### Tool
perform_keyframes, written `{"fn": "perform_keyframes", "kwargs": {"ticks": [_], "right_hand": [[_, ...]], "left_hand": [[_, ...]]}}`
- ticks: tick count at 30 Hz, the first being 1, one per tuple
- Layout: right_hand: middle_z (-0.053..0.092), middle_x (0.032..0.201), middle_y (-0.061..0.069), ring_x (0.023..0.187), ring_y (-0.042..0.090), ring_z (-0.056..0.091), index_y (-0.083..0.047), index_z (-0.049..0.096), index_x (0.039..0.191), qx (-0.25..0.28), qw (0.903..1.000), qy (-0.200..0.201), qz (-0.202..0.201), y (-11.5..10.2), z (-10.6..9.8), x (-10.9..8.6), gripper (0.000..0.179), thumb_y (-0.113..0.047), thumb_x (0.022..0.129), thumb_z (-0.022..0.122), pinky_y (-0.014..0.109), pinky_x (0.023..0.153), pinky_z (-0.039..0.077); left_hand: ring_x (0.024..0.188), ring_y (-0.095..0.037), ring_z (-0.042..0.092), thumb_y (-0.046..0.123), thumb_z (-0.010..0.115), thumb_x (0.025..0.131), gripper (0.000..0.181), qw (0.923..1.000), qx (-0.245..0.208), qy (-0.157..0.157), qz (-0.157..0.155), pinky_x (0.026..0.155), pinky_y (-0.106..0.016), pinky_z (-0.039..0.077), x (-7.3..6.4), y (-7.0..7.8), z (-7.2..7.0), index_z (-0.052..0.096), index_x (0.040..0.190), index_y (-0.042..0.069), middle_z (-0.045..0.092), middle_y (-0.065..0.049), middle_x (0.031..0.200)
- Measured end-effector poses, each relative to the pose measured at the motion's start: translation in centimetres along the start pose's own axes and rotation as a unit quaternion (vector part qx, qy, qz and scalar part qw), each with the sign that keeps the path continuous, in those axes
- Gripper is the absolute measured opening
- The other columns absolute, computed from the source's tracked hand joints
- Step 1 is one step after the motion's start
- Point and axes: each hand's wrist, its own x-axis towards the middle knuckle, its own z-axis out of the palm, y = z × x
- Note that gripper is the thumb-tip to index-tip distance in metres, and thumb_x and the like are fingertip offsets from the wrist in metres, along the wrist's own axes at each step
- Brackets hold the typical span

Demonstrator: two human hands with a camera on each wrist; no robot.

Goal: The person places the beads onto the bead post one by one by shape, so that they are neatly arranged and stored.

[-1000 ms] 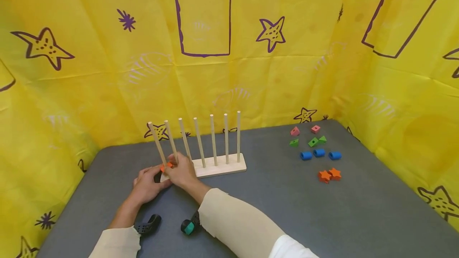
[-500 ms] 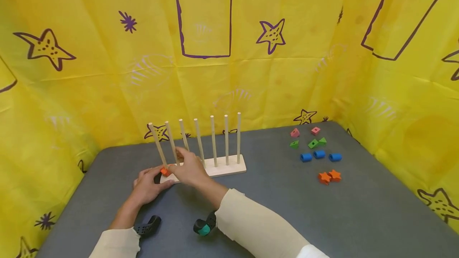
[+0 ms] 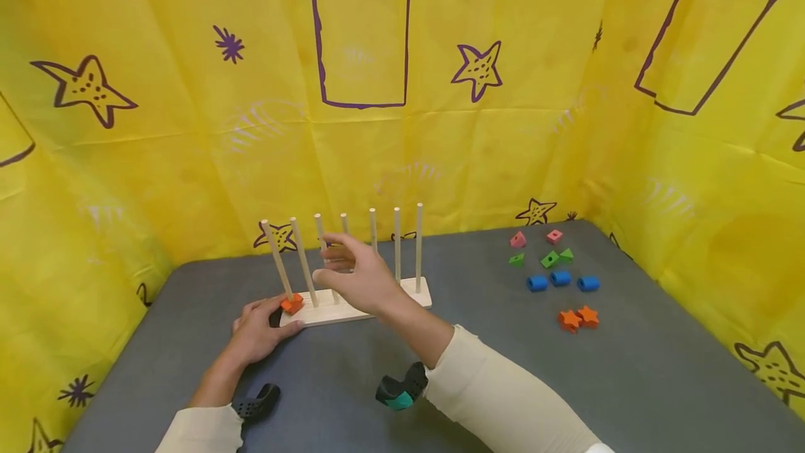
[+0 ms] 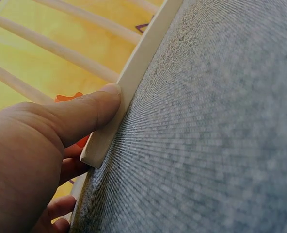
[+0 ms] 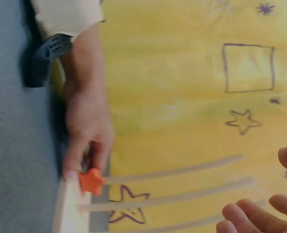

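A pale wooden peg stand [image 3: 352,310] with a row of upright pegs stands on the grey table. My left hand [image 3: 259,328] grips its left end, the thumb [image 4: 102,104] pressed along the base's front edge and the other fingers behind. Orange star-shaped pieces [image 3: 292,304] sit at the foot of the leftmost peg, beside that hand; in the right wrist view one orange star [image 5: 91,181] faces the camera. My right hand [image 3: 366,278] is raised in front of the middle pegs, fingers spread loosely and holding nothing, hiding parts of those pegs.
On the table's right side lie two orange stars [image 3: 579,318], blue cylinders [image 3: 560,278], green triangular pieces [image 3: 550,259] and pink pieces [image 3: 518,239]. A yellow patterned cloth [image 3: 365,152] rises behind the table. Black straps [image 3: 402,390] hang under both wrists.
My right hand has let go of the orange star at the leftmost peg and moved right and upward, its fingers loosening. My left hand has stayed on the stand's end.
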Motion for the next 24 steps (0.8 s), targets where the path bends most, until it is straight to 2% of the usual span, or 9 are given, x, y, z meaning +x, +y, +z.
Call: {"fn": "perform_keyframes", "kwargs": {"ticks": [5, 10, 15, 24], "right_hand": [[0.06, 0.127, -0.004, 0.111, 0.016, 0.057, -0.025, 0.047, 0.142, 0.001, 0.9999, 0.002, -0.014, -1.4, -1.7, -1.3, 0.056, -0.023, 0.09, 0.069, 0.038, 0.088, 0.047], [0.06, 0.125, -0.002, 0.113, 0.023, 0.057, -0.02, 0.046, 0.143, -0.008, 0.9987, 0.006, -0.05, -2.4, -4.0, -2.8, 0.056, -0.019, 0.091, 0.067, 0.038, 0.09, 0.046], [0.06, 0.125, 0.002, 0.111, 0.021, 0.057, -0.017, 0.046, 0.142, -0.016, 0.997, 0.02, -0.073, -3.0, -6.6, -4.5, 0.055, -0.016, 0.092, 0.067, 0.041, 0.09, 0.046], [0.061, 0.123, 0.008, 0.11, 0.026, 0.058, -0.014, 0.047, 0.141, -0.039, 0.9949, 0.053, -0.077, -3.3, -11.3, -7.5, 0.053, -0.012, 0.092, 0.066, 0.04, 0.087, 0.049]], "left_hand": [[0.124, -0.05, 0.028, 0.042, 0.075, 0.083, 0.075, 1.0, 0.002, 0.008, 0.002, 0.09, -0.064, 0.018, -0.2, 0.0, 0.0, 0.05, 0.136, -0.003, 0.049, -0.027, 0.134], [0.124, -0.049, 0.028, 0.042, 0.075, 0.083, 0.074, 0.9999, -0.006, 0.01, 0.009, 0.09, -0.064, 0.017, -0.1, 0.0, 0.1, 0.051, 0.136, -0.003, 0.049, -0.027, 0.135], [0.125, -0.049, 0.026, 0.044, 0.074, 0.083, 0.078, 0.9999, -0.009, 0.003, 0.003, 0.091, -0.064, 0.016, 0.1, -0.1, 0.3, 0.048, 0.138, -0.003, 0.047, -0.027, 0.136], [0.126, -0.049, 0.026, 0.042, 0.075, 0.082, 0.078, 0.9999, -0.009, 0.005, -0.003, 0.092, -0.064, 0.015, -0.1, -0.1, 0.3, 0.048, 0.138, -0.004, 0.047, -0.028, 0.136]]}}
